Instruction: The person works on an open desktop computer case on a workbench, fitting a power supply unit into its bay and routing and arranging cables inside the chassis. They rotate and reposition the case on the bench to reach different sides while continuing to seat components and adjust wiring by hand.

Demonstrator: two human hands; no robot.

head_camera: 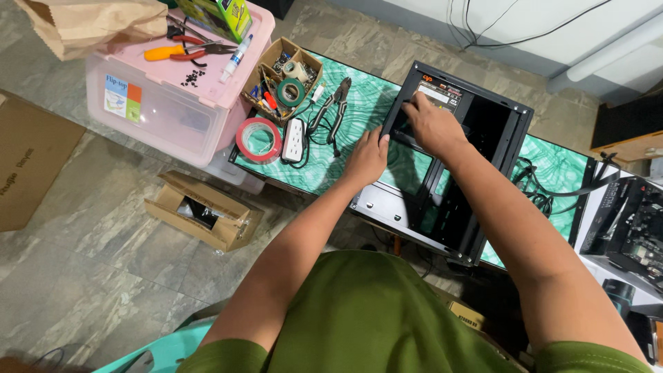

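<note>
On the green table, seen from above:
Computer case: an open black computer case [476, 145] lies on its side on the green marbled table [359, 103], its open frame facing up, near the table's front edge.
Black unit: a flat black box with a label on top, the black unit [434, 103], sits in the far-left corner of the case.
Left hand: the left hand [367, 157] reaches forward with the arm nearly straight; palm down, fingers together and bent, it rests on the left edge of the case just beside the black unit. Whether it grips the edge or only presses on it cannot be told.
Right hand: the right hand [431, 128] comes in from the right, forearm slanting across the open case; the palm lies on the black unit and the fingers curl over its top, pressing on it rather than closing round it.
Left of the case: black pliers [338, 103], a white power strip [295, 140] and a red tape roll [259, 140] lie on the table, with a small cardboard tray [282, 79] of odds and ends behind them.
Floor: a pink-lidded plastic bin [166, 97] stands beside the table, and an open cardboard box [204, 211] lies on the tiles.
</note>
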